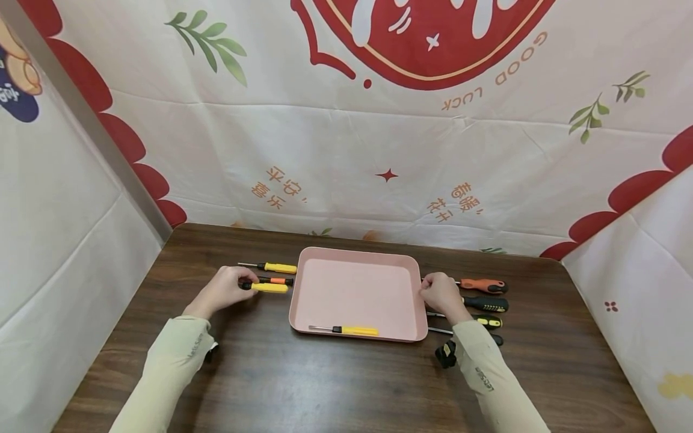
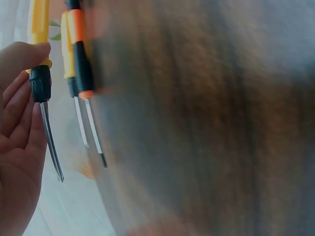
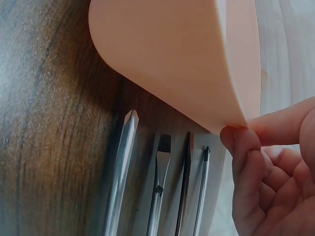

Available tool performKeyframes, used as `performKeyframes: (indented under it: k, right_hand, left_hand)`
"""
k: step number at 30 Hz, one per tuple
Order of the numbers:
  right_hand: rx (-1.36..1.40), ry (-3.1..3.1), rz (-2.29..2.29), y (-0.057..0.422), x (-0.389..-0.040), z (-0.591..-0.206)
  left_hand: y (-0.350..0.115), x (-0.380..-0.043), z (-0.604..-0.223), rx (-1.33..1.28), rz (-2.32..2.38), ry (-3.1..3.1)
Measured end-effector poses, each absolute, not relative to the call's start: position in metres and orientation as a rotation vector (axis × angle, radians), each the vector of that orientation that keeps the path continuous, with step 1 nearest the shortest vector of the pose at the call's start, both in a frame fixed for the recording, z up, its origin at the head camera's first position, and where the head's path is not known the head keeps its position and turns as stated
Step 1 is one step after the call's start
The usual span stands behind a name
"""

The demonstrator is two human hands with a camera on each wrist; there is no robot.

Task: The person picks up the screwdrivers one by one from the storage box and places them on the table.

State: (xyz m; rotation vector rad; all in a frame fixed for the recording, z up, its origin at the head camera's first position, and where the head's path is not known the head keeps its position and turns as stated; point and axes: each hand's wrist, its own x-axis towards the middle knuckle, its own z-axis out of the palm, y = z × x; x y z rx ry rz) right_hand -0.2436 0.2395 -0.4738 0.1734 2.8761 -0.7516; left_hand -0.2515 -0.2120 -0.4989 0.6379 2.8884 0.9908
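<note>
My left hand (image 1: 224, 290) pinches a yellow-handled screwdriver (image 1: 271, 288) between thumb and fingers, left of the pink tray (image 1: 360, 288). In the left wrist view its metal shaft (image 2: 47, 128) points down past the fingers. Just behind it on the table lie a black-and-orange screwdriver (image 1: 281, 281) and another yellow screwdriver (image 1: 280, 268). At the tray's opposite side, my right hand (image 1: 441, 294) pinches the rim with thumb and forefinger, close up in the right wrist view. Inside the tray, near its front wall, rests a yellow-and-black screwdriver (image 1: 357, 331).
Right of the tray several screwdrivers lie in a row, among them an orange-handled one (image 1: 484, 285) and a black-handled one (image 1: 487, 304). Their tips point toward the tray, partly under my right forearm. A printed white cloth (image 1: 346, 156) hangs behind the wooden table (image 1: 325, 385).
</note>
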Motion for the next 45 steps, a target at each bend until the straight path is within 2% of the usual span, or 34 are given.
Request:
performKeyframes:
  k: [45]
  right_hand:
    - [0.187, 2.878, -0.765, 0.239, -0.244, -0.473]
  left_hand:
    - [-0.212, -0.257, -0.527, 0.582, 0.986, 2.873]
